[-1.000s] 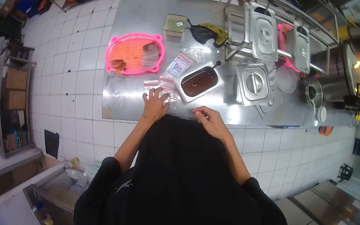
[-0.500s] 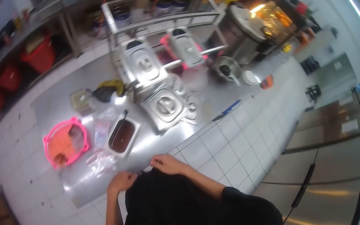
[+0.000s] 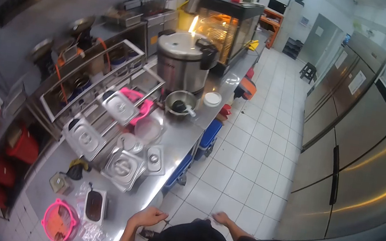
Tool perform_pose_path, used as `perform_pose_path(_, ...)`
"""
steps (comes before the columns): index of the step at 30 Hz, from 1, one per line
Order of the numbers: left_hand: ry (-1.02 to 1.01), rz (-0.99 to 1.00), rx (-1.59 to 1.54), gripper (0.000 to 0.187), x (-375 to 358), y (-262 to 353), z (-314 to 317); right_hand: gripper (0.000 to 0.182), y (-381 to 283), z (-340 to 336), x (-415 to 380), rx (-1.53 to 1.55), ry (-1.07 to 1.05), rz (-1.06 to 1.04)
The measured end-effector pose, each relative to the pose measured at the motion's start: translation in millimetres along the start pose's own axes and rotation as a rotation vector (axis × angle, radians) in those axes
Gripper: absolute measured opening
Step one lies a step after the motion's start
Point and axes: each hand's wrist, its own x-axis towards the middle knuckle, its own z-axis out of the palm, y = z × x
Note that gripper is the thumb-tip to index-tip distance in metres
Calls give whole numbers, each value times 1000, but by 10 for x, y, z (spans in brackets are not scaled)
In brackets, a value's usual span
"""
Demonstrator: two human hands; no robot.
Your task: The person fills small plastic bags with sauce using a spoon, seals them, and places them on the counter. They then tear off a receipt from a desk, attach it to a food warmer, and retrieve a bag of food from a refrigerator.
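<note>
My left hand (image 3: 150, 216) is just off the front edge of the steel table (image 3: 139, 190), fingers loosely stretched out and holding nothing I can see. My right hand (image 3: 223, 220) is over the tiled floor, with its fingers curled together. Whatever it may hold is hidden. Nearest to my left hand on the table are a steel pan of dark brown sauce (image 3: 95, 205) and clear plastic bags (image 3: 92, 234). A pink-rimmed basket (image 3: 59, 222) with orange contents sits beyond them. Farther up lie a lidded steel pan (image 3: 121, 169) and a loose steel lid (image 3: 156, 159).
A large rice cooker (image 3: 181, 65) stands on the table beside a steel bowl (image 3: 179, 104) and a lit display warmer (image 3: 226, 35). Blue bins (image 3: 208, 135) are below the table edge. Steel refrigerators (image 3: 351, 171) line the right side of the tiled aisle (image 3: 254, 150).
My hands, close together at my front before, are now apart, the right one farther right. The view has turned up and right, showing more of the aisle and refrigerators.
</note>
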Motion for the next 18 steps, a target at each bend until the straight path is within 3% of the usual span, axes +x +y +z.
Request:
perform_pose_path(1,-19,-25,-4,52,179,144,22,51,743,101,-16,10,-41,189)
perform_pose_path(2,-8,-30,-52,46,399,243,97,45,749,-176,-390,339,-94,609)
perform_pose_path(5,103,17,-152,38,1296,124,463,43,1573,-377,-880,551,-37,863)
perform_pose_path(7,263,40,-417,30,1821,-150,829,45,1946,-415,-1019,655,-61,915)
perform_pose_path(8,298,-73,-459,26,1980,-306,969,47,2095,-451,-1037,747,-65,939)
perform_pose_path(10,395,-365,-127,32,2153,-971,1410,48,2206,-587,-922,883,-61,936)
perform_pose_path(11,378,-439,153,45,2203,-1728,1774,49,2277,-654,-843,949,-76,906)
perform_pose_path(12,312,-502,65,43,2083,-1959,1996,48,2295,-767,-751,940,-101,865)
perform_pose_path(13,305,-498,47,43,2261,-1646,2150,47,2294,-905,-632,930,-129,819)
perform_pose_path(15,335,-387,93,42,1928,-1646,2105,43,2258,-1327,-290,851,-197,720)
perform_pose_path(18,412,-247,230,41,3340,-1424,1688,41,2368,-1884,382,836,-114,628)
